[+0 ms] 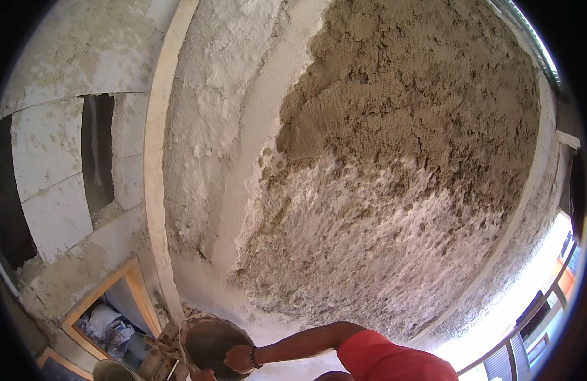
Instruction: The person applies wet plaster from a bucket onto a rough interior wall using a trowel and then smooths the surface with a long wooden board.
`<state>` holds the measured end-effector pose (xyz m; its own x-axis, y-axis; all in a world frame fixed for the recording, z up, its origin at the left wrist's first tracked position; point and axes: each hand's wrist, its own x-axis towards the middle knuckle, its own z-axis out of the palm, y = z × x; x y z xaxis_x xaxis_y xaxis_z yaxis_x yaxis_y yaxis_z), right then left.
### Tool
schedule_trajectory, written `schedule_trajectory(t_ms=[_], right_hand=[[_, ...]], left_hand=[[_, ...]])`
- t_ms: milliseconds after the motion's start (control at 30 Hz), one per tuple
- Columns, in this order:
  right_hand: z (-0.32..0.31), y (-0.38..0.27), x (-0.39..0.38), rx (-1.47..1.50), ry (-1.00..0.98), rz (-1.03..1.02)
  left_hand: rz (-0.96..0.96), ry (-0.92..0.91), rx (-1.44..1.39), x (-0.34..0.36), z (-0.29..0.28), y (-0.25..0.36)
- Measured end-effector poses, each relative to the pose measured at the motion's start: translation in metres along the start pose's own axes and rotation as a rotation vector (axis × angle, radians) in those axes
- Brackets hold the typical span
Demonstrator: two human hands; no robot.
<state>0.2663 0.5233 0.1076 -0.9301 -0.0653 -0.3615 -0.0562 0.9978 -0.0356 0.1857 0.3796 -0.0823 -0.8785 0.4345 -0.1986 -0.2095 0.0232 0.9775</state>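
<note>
- Pale upright strip [155, 159], bowed by the lens, left of centre
- White block wall [51, 146] on the far left, with tall dark gaps [98, 159] in it
- Orange-brown wooden frame [142, 289] around an opening, lower left
- Pale crumpled bags [105, 320] heaped inside that opening
- Railing [514, 331] at the bright lower right

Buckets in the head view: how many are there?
2: a large bucket at the right hand, and a second bucket farther left, cut off by the lower edge. More may be hidden.

R hand [237, 359] over bucket [197, 331], L hand [202, 375] at near side, w/ wall [370, 247] behind, frame [141, 295] to L
</note>
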Motion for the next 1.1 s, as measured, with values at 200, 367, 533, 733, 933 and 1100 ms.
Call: schedule_trajectory(t_ms=[200,367,533,733,933,1100], right_hand=[[-0.061,0.046,0.004,-0.135,-0.023,-0.253],[-0.036,0.044,0.008,-0.09,-0.001,0.271],[-0.04,0.021,0.003,-0.072,-0.162,0.092],[-0.035,0.038,-0.006,0.035,-0.384,-0.201],[-0.101,0.026,0.008,0.028,-0.041,0.111],[-0.025,0.013,0.017,-0.065,0.041,0.178]], left_hand=[[-0.133,-0.034,-0.372,-0.022,0.004,0.069],[-0.077,-0.012,-0.259,-0.012,0.004,0.048],[-0.136,-0.032,-0.224,-0.021,0.002,0.067],[-0.148,-0.05,-0.31,-0.035,0.024,0.104],[-0.147,0.011,-0.261,-0.027,-0.022,0.095],[-0.12,0.01,-0.382,-0.027,-0.001,0.103]])
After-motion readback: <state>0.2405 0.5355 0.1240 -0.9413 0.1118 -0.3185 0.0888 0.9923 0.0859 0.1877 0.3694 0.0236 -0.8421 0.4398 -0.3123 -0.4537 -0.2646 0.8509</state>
